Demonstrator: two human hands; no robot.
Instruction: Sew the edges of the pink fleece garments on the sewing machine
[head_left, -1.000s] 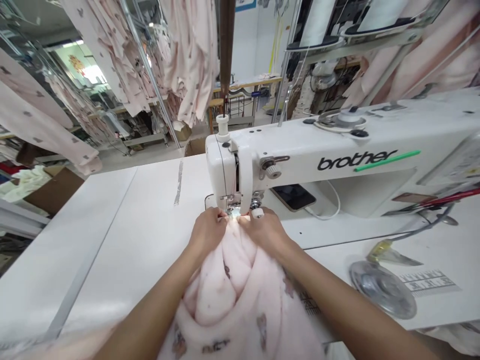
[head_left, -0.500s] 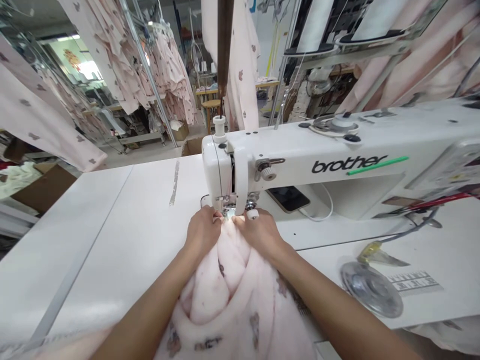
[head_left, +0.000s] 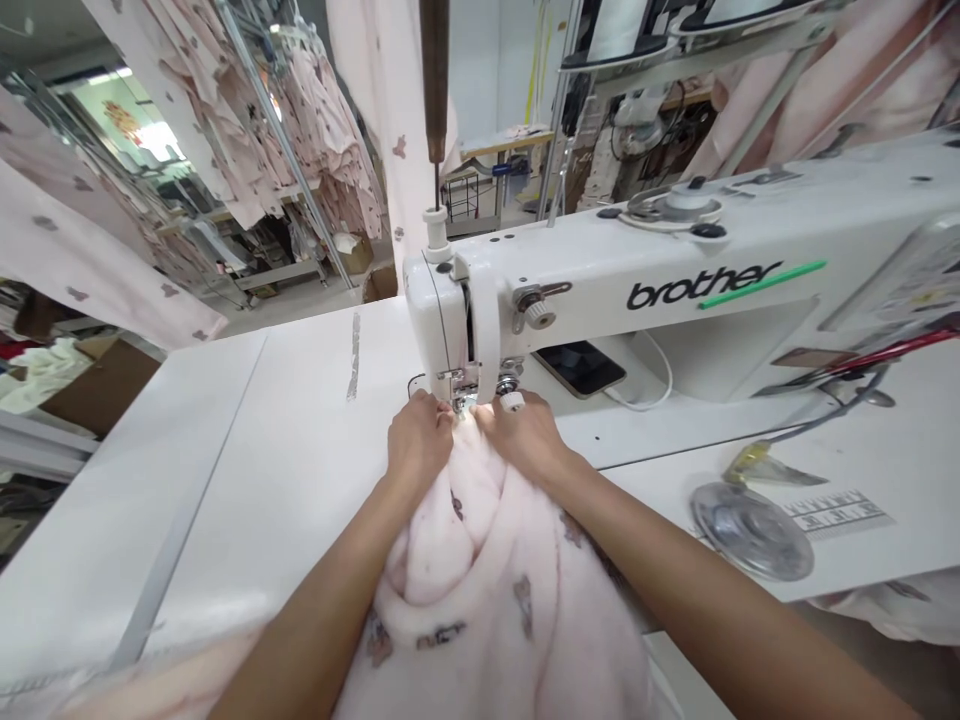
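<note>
both hands [head_left: 469,445] pinch pink fabric [head_left: 480,570] under the sewing machine [head_left: 600,290].

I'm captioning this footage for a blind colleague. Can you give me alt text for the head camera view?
Two bare hands, left hand and right hand, press bunched pink fleece fabric up to the needle of a white Brother sewing machine on a white table. A phone lies under the machine's arm.

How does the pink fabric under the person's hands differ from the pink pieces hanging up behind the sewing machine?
The pink fabric lies bunched in thick folds on the white table, gripped by the left hand and right hand at the sewing machine; the hanging pieces drape flat from overhead rails, untouched. The bunched fabric looks thick and fleecy; the hanging pieces look thinner. Both are pale pink with small dark prints.
</note>
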